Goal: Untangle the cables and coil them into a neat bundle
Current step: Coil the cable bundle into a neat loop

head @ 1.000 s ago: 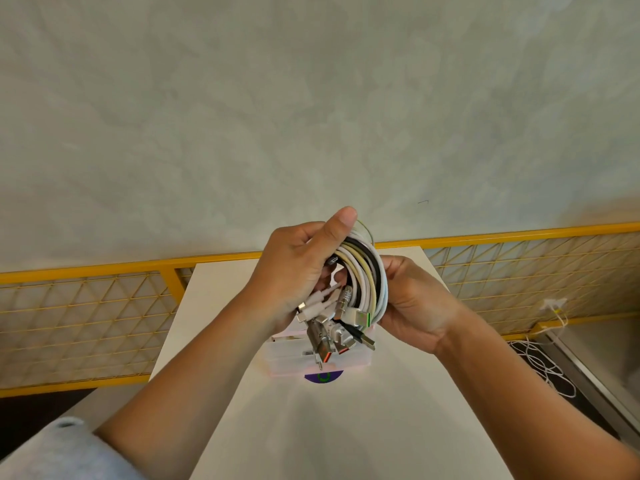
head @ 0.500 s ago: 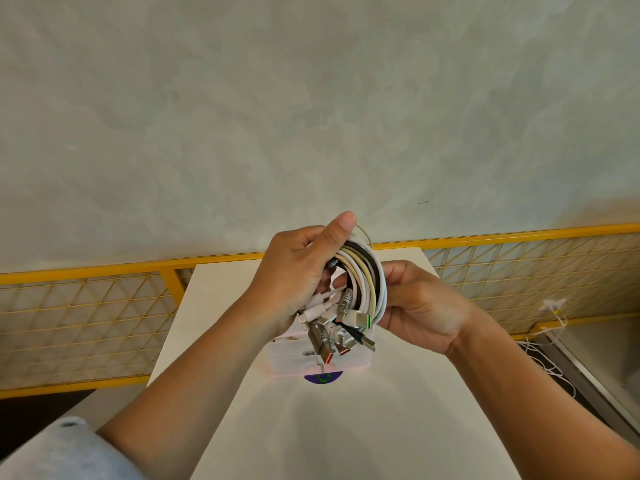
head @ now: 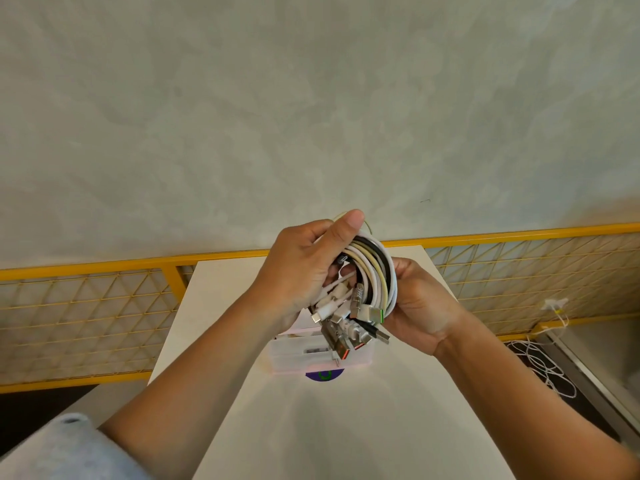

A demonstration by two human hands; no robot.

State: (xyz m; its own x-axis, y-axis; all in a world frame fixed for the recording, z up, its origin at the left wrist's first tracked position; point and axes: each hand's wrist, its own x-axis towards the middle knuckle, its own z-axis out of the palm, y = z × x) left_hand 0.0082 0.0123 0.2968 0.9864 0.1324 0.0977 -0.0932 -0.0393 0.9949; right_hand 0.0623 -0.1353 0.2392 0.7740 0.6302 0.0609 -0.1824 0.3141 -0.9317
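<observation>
Cables sit coiled, left hand gripping one side, right hand cupping the other; dangling plugs could snag, springing loops loose.

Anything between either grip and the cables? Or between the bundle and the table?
Nothing: left grip and right grip both hold the cables. Below the dangling plugs, a clear box sits on the table; bare table shows nearer the camera.

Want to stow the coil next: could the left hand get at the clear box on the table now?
Probably not yet: the left hand grips the cable coil, though the box lies close below it.
</observation>
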